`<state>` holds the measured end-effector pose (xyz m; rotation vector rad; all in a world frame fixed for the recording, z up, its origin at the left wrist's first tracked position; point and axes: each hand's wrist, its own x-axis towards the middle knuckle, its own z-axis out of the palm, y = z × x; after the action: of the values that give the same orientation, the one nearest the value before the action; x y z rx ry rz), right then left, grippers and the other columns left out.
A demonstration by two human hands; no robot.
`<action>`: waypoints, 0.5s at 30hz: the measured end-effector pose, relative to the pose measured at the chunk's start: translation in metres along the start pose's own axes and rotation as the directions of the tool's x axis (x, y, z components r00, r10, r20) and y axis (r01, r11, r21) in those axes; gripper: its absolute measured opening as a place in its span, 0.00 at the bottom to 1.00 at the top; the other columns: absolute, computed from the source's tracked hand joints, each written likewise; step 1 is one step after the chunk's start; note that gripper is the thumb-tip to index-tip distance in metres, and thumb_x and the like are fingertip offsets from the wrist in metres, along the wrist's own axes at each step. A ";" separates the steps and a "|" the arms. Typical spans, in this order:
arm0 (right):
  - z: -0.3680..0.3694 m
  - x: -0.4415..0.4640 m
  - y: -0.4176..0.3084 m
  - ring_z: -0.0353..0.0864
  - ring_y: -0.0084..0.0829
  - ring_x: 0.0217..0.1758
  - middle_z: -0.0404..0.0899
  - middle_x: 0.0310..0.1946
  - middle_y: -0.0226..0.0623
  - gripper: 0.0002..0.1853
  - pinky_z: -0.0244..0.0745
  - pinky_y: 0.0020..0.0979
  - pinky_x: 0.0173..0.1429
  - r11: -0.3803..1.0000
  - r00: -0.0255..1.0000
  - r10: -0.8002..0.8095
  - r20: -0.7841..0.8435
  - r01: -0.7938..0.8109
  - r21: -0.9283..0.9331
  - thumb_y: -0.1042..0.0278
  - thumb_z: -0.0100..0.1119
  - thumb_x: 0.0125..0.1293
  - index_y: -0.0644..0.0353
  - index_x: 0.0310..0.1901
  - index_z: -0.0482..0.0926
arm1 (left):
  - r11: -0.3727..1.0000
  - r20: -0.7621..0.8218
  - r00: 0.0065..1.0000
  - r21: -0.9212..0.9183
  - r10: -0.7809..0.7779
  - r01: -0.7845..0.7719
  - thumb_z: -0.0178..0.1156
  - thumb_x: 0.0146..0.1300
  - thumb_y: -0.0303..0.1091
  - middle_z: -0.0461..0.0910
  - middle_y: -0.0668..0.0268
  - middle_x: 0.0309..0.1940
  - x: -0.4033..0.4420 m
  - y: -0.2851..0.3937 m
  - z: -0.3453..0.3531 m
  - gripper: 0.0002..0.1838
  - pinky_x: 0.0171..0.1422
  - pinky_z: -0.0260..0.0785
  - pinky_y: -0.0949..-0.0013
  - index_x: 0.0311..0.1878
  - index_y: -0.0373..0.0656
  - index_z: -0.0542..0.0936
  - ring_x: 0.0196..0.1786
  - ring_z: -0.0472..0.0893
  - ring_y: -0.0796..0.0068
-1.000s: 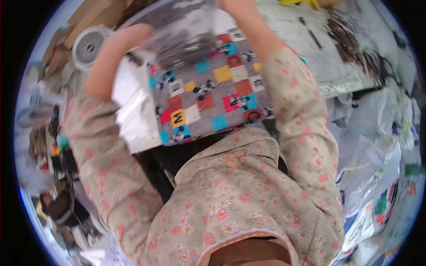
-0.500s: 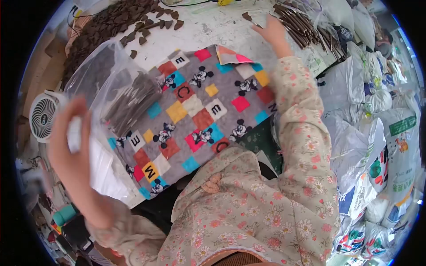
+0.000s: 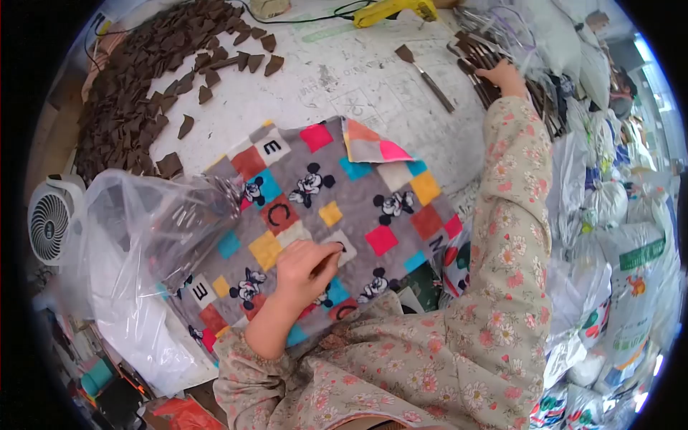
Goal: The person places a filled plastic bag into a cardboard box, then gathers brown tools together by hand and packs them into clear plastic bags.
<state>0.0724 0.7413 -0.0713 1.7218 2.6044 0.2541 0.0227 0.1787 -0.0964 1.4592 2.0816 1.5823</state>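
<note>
Slender brown tools lie bunched beneath and beside the right grip, fingers part-curled, any hold unclear; the left grip curls loosely over patterned cloth, contents hidden.

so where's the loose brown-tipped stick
Head view, upper right: the stick lies on the white tabletop, left of the pile at the right hand.

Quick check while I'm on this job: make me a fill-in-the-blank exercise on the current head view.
1. The right hand is at the tool bundle; exactly ____ tool lies apart from it.
2. The glue gun is coloured ____.
3. The fan stands at the view's ____ edge.
4. Beyond the left hand and cartoon-print cloth, the heaped angular pieces are coloured ____.

Missing words: one; yellow; left; brown.
</note>
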 end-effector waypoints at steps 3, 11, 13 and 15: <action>0.004 0.028 0.013 0.63 0.48 0.62 0.64 0.57 0.56 0.63 0.59 0.38 0.63 0.996 0.994 -0.083 0.067 0.081 0.025 0.27 0.62 0.32 0.65 0.65 0.51 | 0.997 0.046 0.996 -0.006 -0.070 0.070 0.63 0.42 0.21 0.71 0.66 0.16 0.003 -0.003 0.001 0.09 0.24 0.62 0.68 0.30 0.42 0.78 0.19 0.72 0.68; 0.028 0.048 0.018 0.65 0.54 0.58 0.63 0.56 0.59 0.55 0.62 0.41 0.60 0.989 0.988 -0.147 -0.056 0.145 -0.032 0.27 0.59 0.37 0.67 0.59 0.61 | 0.990 0.137 0.981 -0.028 -0.134 0.139 0.61 0.43 0.20 0.73 0.66 0.16 0.007 -0.006 -0.001 0.08 0.24 0.61 0.70 0.30 0.41 0.79 0.19 0.72 0.69; 0.027 0.042 0.018 0.65 0.55 0.57 0.66 0.53 0.60 0.51 0.63 0.41 0.59 0.972 0.968 -0.234 -0.087 0.235 0.000 0.30 0.60 0.38 0.67 0.56 0.64 | 0.988 0.133 0.981 -0.039 -0.143 0.149 0.61 0.44 0.20 0.73 0.66 0.16 0.007 -0.006 0.000 0.08 0.24 0.61 0.71 0.30 0.40 0.79 0.20 0.72 0.70; 0.027 0.021 0.012 0.69 0.52 0.53 0.70 0.48 0.57 0.46 0.67 0.41 0.56 0.970 0.953 -0.238 -0.186 0.244 0.009 0.35 0.63 0.39 0.63 0.55 0.67 | 0.987 0.119 0.982 -0.050 -0.149 0.156 0.61 0.44 0.20 0.73 0.66 0.17 0.006 -0.006 0.000 0.08 0.24 0.61 0.71 0.30 0.40 0.79 0.20 0.72 0.71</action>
<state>0.0778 0.7691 -0.0944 1.4306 2.9308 0.3851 0.0158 0.1831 -0.0991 1.3046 2.0114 1.4546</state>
